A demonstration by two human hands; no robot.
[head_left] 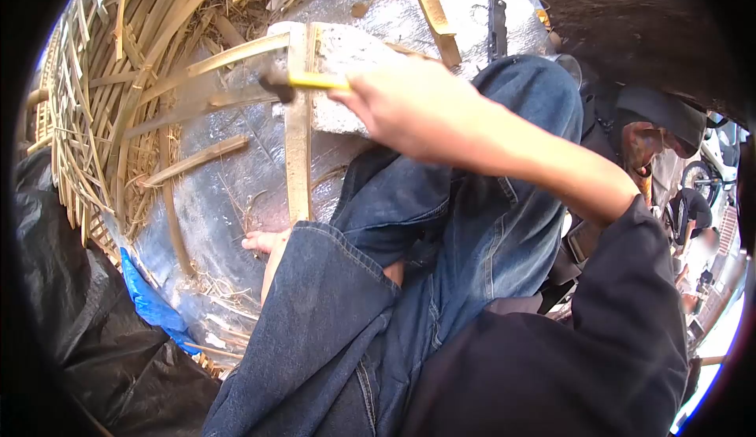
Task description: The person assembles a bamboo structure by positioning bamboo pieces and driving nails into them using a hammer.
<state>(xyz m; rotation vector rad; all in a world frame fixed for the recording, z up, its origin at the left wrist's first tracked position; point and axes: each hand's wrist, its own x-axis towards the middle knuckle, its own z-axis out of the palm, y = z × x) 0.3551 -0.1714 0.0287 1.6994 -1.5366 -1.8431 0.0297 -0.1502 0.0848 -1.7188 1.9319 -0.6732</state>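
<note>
My right hand (402, 106) is closed round the yellow handle of a hammer (319, 81). The hammer's dark head, blurred by motion, hangs over an upright-running bamboo strip (298, 153). That strip crosses a whitish block (342, 47) and runs down to my jeans cuff. A curved bamboo strip (213, 62) meets it near the block's left edge. My left hand does not show. A bare foot (274, 252) rests beside the lower end of the strip.
Woven and loose bamboo strips (118, 114) pile up at the left. A blue sheet (153, 299) and black plastic (94, 327) lie lower left. A dark long tool (497, 24) lies beyond my knee. Far right are a person (691, 212) and a wheeled vehicle (701, 177).
</note>
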